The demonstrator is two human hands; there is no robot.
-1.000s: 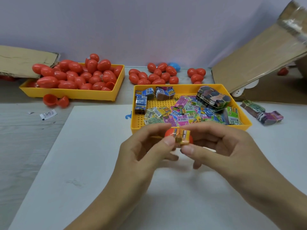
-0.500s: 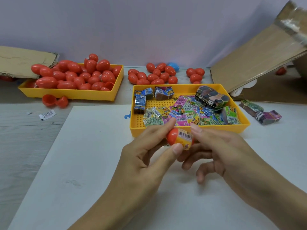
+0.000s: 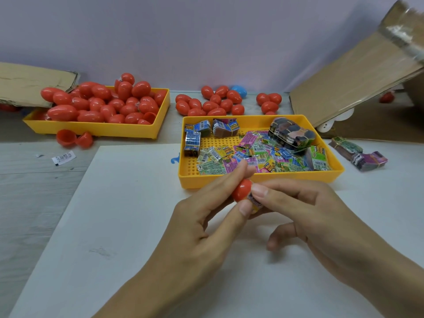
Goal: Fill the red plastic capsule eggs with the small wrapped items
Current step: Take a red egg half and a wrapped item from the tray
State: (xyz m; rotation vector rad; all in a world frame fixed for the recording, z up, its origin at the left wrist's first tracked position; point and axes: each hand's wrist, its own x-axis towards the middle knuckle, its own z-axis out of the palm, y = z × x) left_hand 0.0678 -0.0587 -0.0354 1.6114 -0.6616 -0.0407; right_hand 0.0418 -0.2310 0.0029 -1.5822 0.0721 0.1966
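Red egg half (image 3: 241, 190) sits pinched between the thumb and forefinger of the left hand (image 3: 202, 223), held above the white sheet (image 3: 110, 226) just nearer than the closest tray. The thumb tip lies under the shell at about its 6 o'clock, and the forefinger runs over it at 12 o'clock. A small wrapped item (image 3: 255, 200) pokes out of the shell's open side at 3 o'clock. The right hand (image 3: 321, 216) meets it there: its forefinger tip presses on the wrapper beside the shell's rim, while the other fingers curl loosely below, holding nothing that can be seen.

Directly beyond the hands, at 12 o'clock, stands the yellow tray of wrapped items (image 3: 259, 180), its perforated floor strewn with loose colourful packets and several banded bundles toward its far wall. At 2 o'clock from that tray, on the table, lie two more banded bundles (image 3: 359, 153).

Farther off at 10 o'clock, a second yellow tray (image 3: 96, 131) is heaped with closed red eggs, and two open red halves (image 3: 74, 138) rest on the table touching its near wall. A small white label (image 3: 63, 157) lies nearer than those. Against the wall at 12 o'clock sits a loose cluster of red eggs (image 3: 215, 103) with one blue egg (image 3: 239, 91) among them. Cardboard flaps (image 3: 358, 81) lean at 1 o'clock, and flat cardboard (image 3: 34, 82) lies at far left.
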